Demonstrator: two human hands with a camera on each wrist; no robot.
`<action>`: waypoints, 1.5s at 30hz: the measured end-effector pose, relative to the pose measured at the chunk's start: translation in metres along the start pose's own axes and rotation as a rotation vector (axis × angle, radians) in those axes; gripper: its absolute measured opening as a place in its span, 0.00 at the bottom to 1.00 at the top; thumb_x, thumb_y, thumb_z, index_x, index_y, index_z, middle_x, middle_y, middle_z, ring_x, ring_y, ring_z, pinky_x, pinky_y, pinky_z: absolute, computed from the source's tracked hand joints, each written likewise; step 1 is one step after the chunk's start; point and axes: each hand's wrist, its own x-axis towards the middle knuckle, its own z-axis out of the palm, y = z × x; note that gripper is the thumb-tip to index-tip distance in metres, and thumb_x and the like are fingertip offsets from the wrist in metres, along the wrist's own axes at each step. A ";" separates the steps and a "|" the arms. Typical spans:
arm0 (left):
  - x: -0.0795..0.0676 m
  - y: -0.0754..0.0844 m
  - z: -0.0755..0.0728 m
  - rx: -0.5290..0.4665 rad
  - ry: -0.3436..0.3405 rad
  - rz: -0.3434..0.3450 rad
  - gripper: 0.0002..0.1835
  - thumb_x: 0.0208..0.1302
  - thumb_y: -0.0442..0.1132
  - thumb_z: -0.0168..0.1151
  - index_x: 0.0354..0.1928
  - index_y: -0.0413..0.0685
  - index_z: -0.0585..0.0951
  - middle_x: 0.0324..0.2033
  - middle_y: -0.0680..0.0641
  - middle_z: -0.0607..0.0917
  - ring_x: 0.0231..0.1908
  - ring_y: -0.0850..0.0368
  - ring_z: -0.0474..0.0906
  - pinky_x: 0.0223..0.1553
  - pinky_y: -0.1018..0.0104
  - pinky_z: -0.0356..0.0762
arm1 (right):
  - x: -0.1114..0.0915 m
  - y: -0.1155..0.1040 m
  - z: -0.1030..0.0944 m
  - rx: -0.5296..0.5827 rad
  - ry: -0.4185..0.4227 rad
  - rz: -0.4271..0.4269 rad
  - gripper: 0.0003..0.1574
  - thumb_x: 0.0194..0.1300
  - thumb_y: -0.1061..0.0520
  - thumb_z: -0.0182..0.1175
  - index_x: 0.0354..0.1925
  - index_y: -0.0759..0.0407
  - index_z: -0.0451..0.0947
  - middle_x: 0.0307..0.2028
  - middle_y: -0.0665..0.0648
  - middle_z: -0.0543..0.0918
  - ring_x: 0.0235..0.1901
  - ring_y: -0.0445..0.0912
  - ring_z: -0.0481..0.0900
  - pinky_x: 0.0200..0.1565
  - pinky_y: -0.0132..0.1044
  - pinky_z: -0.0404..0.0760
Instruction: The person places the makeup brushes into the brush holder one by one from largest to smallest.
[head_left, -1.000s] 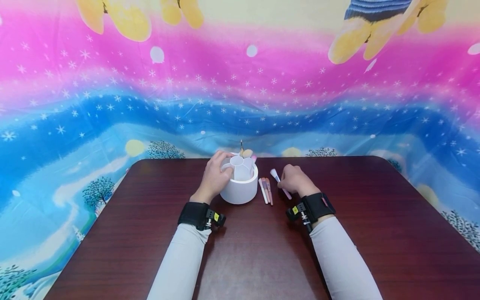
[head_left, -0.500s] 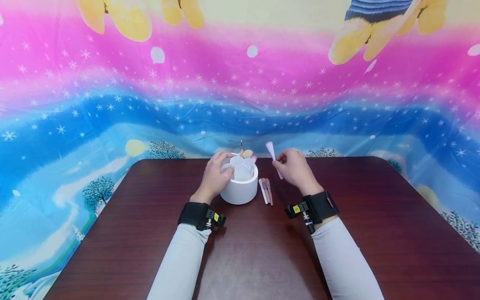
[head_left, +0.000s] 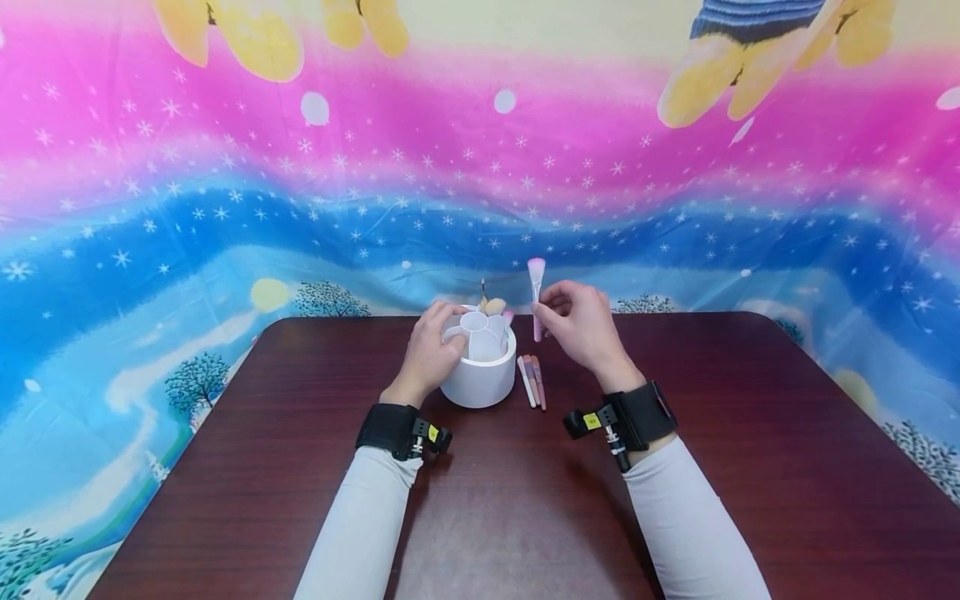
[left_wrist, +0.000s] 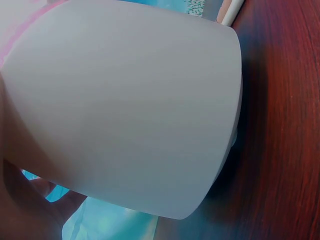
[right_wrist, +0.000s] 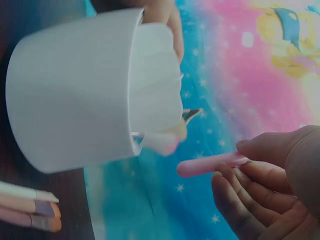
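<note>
A round white brush holder (head_left: 478,386) with a petal-shaped divider (head_left: 486,342) stands on the table. My left hand (head_left: 429,354) grips its left rim; in the left wrist view the holder's wall hides most of that hand. Several makeup brushes (head_left: 494,307) stick up from the holder's back and right compartments. To the right, my right hand (head_left: 588,327) pinches a pink-tipped makeup brush (head_left: 536,287) between thumb and fingers, raised above the table with bristles up. Its rounded pink handle end (right_wrist: 192,168) points toward the table in the right wrist view, beside the holder.
Three makeup brushes (head_left: 532,382) lie side by side on the dark wooden table (head_left: 495,517), just right of the holder. Behind the table's far edge hangs a colourful printed cloth (head_left: 420,167). A black strap with a small camera sits on each wrist.
My right hand has lifted the pink-tipped brush off the table, moved it left toward the holder and turned it upright. The left hand and the holder have stayed put.
</note>
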 end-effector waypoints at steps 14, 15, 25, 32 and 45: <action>0.001 -0.001 0.001 -0.005 0.009 0.018 0.19 0.51 0.33 0.52 0.47 0.54 0.78 0.46 0.55 0.75 0.51 0.59 0.66 0.50 0.50 0.68 | -0.002 -0.011 0.007 0.179 -0.087 0.010 0.07 0.59 0.58 0.62 0.34 0.61 0.78 0.29 0.56 0.83 0.27 0.48 0.81 0.29 0.40 0.81; 0.001 -0.001 0.001 -0.007 0.008 0.017 0.19 0.52 0.33 0.53 0.47 0.54 0.78 0.46 0.55 0.75 0.51 0.59 0.66 0.50 0.50 0.68 | -0.002 -0.012 0.008 0.184 -0.091 0.010 0.06 0.59 0.59 0.62 0.34 0.61 0.78 0.29 0.56 0.83 0.27 0.48 0.81 0.29 0.40 0.81; 0.001 -0.001 0.001 0.001 0.006 0.011 0.19 0.51 0.34 0.53 0.47 0.55 0.78 0.46 0.56 0.74 0.51 0.60 0.66 0.50 0.50 0.69 | -0.003 -0.011 0.016 0.216 -0.112 0.008 0.03 0.59 0.62 0.62 0.32 0.61 0.77 0.28 0.59 0.83 0.26 0.47 0.81 0.29 0.36 0.81; 0.001 -0.001 0.000 0.004 0.010 0.009 0.19 0.52 0.34 0.53 0.47 0.56 0.78 0.45 0.57 0.74 0.50 0.61 0.66 0.49 0.51 0.69 | -0.003 -0.011 0.021 0.184 -0.131 0.005 0.04 0.58 0.61 0.63 0.32 0.62 0.77 0.28 0.56 0.83 0.27 0.46 0.81 0.32 0.39 0.80; 0.001 -0.001 0.001 0.000 0.007 0.014 0.19 0.52 0.34 0.53 0.48 0.55 0.78 0.46 0.56 0.74 0.50 0.60 0.66 0.50 0.50 0.69 | -0.006 -0.008 0.025 0.113 -0.210 0.040 0.05 0.60 0.57 0.62 0.33 0.58 0.78 0.29 0.53 0.82 0.29 0.41 0.80 0.31 0.38 0.80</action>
